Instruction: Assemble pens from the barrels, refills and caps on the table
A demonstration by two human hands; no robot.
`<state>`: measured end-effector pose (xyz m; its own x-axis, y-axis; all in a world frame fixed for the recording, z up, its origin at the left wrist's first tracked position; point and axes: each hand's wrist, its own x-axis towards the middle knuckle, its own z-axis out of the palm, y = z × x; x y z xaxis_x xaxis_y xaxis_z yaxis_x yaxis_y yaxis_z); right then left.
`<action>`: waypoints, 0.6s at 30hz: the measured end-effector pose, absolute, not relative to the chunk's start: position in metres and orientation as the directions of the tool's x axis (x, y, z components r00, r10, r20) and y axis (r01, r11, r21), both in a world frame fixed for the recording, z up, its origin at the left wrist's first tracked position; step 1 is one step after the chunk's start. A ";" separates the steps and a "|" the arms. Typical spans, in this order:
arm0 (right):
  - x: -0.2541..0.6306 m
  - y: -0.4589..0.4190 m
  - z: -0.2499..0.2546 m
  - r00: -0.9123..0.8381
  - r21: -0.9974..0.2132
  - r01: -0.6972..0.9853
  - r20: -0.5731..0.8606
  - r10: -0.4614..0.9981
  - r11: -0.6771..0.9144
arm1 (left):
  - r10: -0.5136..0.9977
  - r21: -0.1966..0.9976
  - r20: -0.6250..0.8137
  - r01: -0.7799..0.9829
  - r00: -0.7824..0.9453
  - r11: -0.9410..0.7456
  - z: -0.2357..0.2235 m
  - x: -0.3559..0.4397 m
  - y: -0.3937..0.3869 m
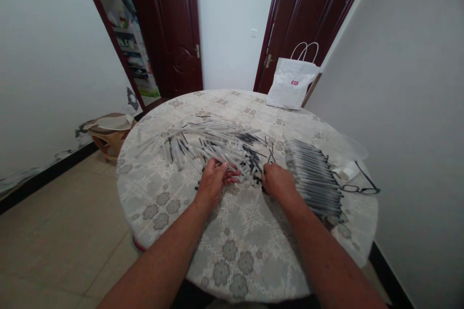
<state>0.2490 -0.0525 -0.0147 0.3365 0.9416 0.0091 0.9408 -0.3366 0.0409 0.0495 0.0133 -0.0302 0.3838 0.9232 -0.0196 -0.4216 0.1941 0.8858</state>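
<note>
Whitish pen barrels (213, 130) lie in a loose heap across the middle of the table. Dark thin refills (248, 138) are scattered among them, and small black caps (257, 179) sit at the heap's near edge. My left hand (212, 186) is at the front of the heap, its fingers curled round what looks like a pale pen barrel (227, 166). To its right, my right hand (279, 181) is closed beside the black caps; its fingertips are hidden, so what they grip cannot be made out. Thin dark sticks (271, 154) show just beyond it.
A neat row of pens (315, 178) lies right of my right hand. Glasses (360, 189) and a small white object (348, 171) are by the right edge. A white paper bag (293, 84) stands at the back of the round, cloth-covered table (235, 260). A wooden stool (110, 135) is left.
</note>
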 end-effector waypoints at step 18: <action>0.248 -0.052 -0.015 0.365 -0.040 0.930 0.212 0.906 -0.365 | 0.931 0.882 -0.011 -0.435 0.365 0.181 -0.032 0.049 0.014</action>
<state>0.2477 -0.0516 -0.0152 0.3652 0.9064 0.2123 0.9300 -0.3655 -0.0396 0.0488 0.0143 -0.0321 0.3649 0.9310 -0.0111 -0.4346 0.1809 0.8823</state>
